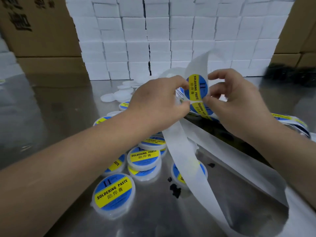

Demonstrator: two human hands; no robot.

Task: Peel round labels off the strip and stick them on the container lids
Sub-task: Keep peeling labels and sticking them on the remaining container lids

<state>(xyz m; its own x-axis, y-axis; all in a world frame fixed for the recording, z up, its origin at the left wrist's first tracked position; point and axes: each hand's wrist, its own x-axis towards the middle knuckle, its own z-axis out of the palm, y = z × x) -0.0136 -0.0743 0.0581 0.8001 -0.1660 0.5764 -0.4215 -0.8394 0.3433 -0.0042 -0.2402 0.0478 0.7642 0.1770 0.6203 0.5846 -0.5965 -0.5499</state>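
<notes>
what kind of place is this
Probably a packing or labelling station in a small factory or warehouse: stacked white boxes and cardboard cartons behind a steel table strewn with identical labelled containers; left hand holds the strip, right hand pinches a label.

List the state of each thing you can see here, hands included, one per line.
Strip: held up, lower part bare.
Round label: raised, at the strip's top.
Left hand: pinching the strip.
Right hand: pinching the round label's edge.
Front container: labelled, lid on.
Far lids: unlabelled.
</notes>
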